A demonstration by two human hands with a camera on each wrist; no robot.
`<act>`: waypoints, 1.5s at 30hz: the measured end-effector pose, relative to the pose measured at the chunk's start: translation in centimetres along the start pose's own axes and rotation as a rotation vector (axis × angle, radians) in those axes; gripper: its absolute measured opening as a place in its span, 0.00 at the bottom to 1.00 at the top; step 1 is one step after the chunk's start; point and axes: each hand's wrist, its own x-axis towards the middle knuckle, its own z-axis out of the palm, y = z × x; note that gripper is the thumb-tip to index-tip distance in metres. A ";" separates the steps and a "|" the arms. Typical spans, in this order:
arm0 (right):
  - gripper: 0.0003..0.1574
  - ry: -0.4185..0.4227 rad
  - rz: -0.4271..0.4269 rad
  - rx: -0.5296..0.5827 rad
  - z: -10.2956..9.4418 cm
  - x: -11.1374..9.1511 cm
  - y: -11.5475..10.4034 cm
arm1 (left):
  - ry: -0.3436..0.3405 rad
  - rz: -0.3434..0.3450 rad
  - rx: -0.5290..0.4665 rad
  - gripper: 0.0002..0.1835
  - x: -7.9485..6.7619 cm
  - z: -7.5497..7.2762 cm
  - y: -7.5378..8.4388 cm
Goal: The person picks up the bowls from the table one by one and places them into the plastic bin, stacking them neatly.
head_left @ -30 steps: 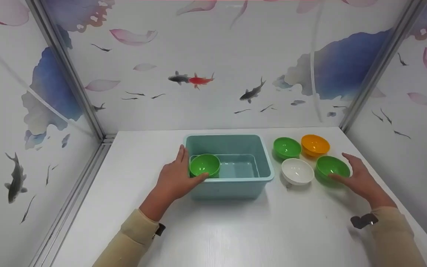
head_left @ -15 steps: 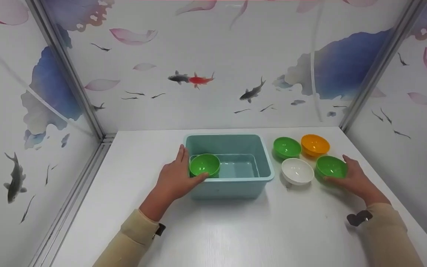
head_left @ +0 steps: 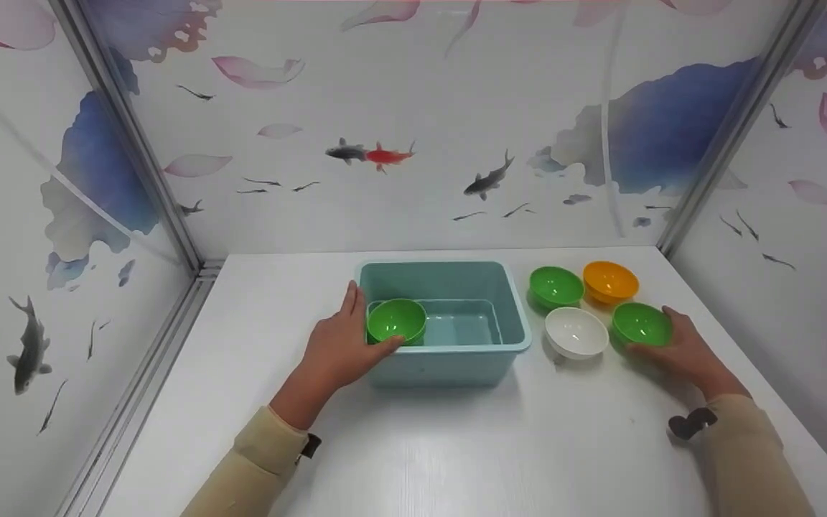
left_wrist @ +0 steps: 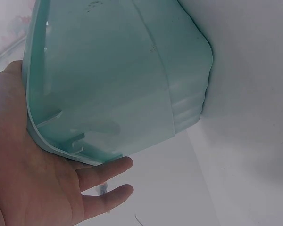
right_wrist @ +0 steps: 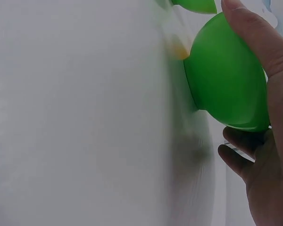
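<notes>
A teal plastic bin (head_left: 449, 276) stands mid-table with a green bowl (head_left: 396, 319) inside at its front left. My left hand (head_left: 342, 346) rests flat against the bin's front left corner, fingers straight along the left wall and thumb along the front rim; the left wrist view shows the palm (left_wrist: 33, 188) against the bin (left_wrist: 108, 70). To the right, my right hand (head_left: 680, 350) grips a second green bowl (head_left: 641, 323) that sits on the table. In the right wrist view the thumb lies over this bowl (right_wrist: 224, 80) and the fingers (right_wrist: 236, 157) curl under its far side.
A white bowl (head_left: 576, 332), a third green bowl (head_left: 555, 285) and an orange bowl (head_left: 610, 280) stand close together between the bin and my right hand. The white table (head_left: 456, 445) is walled by fish-patterned panels on three sides.
My right hand moved left to the nearest green bowl and closed its thumb and fingers around it. The left hand and the bin stayed still.
</notes>
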 end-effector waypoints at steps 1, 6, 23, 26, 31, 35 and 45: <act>0.90 -0.001 0.001 0.004 0.0 0.0 0.0 | 0.003 0.001 0.000 0.66 0.0 0.0 0.0; 0.89 0.009 0.012 0.046 0.4 -0.1 0.1 | 0.000 -0.007 -0.002 0.66 0.1 -0.1 0.2; 0.88 0.044 0.010 0.074 1.0 0.3 0.1 | -0.005 -0.016 0.009 0.67 0.1 -0.2 0.2; 0.87 0.052 -0.001 0.069 1.0 0.4 0.1 | -0.002 -0.009 0.011 0.67 0.0 -0.3 0.2; 0.86 0.054 0.002 0.062 1.1 0.3 -0.1 | 0.007 -0.001 -0.003 0.66 -0.2 -0.1 0.1; 0.87 0.048 0.019 0.073 1.1 0.2 -0.3 | 0.000 -0.008 0.001 0.67 -0.3 0.2 -0.1; 0.81 0.113 -0.056 0.070 -0.4 -0.2 -2.5 | -0.002 -0.009 0.014 0.68 -0.1 -0.2 0.0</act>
